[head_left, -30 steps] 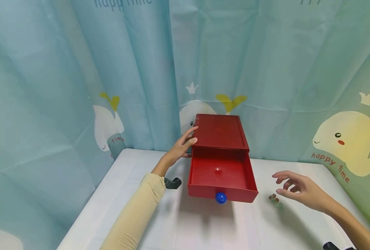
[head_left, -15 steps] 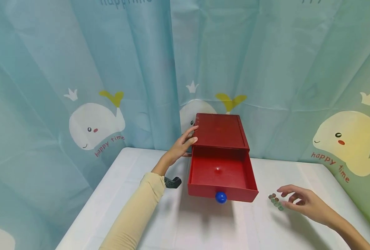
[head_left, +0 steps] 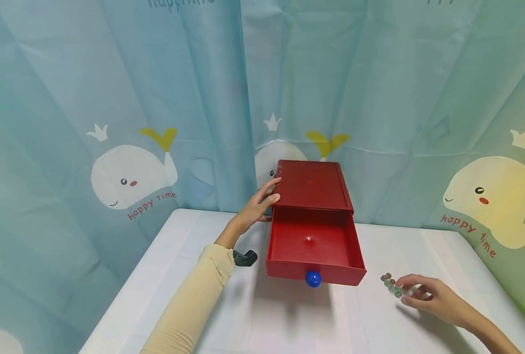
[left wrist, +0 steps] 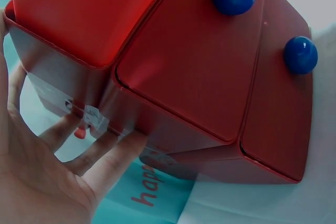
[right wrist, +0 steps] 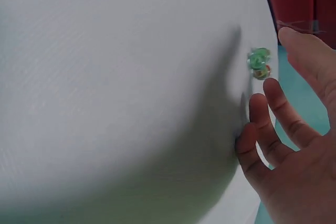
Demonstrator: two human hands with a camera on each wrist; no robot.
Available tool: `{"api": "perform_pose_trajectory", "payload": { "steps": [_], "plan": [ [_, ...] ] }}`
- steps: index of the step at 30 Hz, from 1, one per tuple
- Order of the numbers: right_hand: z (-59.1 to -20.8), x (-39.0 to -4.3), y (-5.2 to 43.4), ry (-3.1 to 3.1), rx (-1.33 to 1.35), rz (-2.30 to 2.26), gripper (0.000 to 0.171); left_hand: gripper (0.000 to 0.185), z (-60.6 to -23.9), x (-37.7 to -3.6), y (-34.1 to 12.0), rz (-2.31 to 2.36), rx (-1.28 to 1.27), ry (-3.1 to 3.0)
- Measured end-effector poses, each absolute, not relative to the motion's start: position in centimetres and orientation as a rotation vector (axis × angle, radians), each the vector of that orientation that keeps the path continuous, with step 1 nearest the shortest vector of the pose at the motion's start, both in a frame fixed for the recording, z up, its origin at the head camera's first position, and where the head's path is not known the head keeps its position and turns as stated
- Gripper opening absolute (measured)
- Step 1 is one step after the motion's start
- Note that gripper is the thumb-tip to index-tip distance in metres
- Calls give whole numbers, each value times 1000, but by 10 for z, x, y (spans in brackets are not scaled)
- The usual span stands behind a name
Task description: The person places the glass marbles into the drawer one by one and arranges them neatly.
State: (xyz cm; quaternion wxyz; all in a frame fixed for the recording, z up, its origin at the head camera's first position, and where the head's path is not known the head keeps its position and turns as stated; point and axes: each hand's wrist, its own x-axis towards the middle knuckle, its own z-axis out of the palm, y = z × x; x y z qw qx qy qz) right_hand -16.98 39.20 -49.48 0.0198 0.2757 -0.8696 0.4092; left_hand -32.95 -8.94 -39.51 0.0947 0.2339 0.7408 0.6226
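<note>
The red box [head_left: 314,189] stands at the back of the white table [head_left: 289,319], against the curtain [head_left: 111,98], and serves as the landmark here. Its top drawer [head_left: 314,248] is pulled out toward the person, with a blue knob [head_left: 313,279] on its front; the left wrist view shows a second blue knob [left wrist: 300,54] on a shut drawer front beside the first. The left hand [head_left: 257,206] rests against the box's left side, its fingers [left wrist: 113,160] straight and spread flat on the red wall, holding nothing. A cream sleeve [head_left: 191,305] covers that arm. The beads [head_left: 390,284], a small cluster of greenish and reddish pieces, lie on the table to the right of the drawer front, well apart from the box. The right hand [head_left: 428,300] is down on the table just right of the beads, its fingertips [head_left: 406,285] at the cluster; the fingers are loosely bent and close together, and whether they pinch a bead cannot be told. In the right wrist view the beads [right wrist: 259,64] lie just off the fingertips [right wrist: 257,103].
</note>
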Motion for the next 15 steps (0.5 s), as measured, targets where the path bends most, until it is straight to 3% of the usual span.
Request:
{"api": "perform_pose_trajectory", "payload": {
  "steps": [15],
  "plan": [
    [-508,-174,395,-2666,896,1186,34,64,-393,-327,-89,1840,675,2195]
  ]
}}
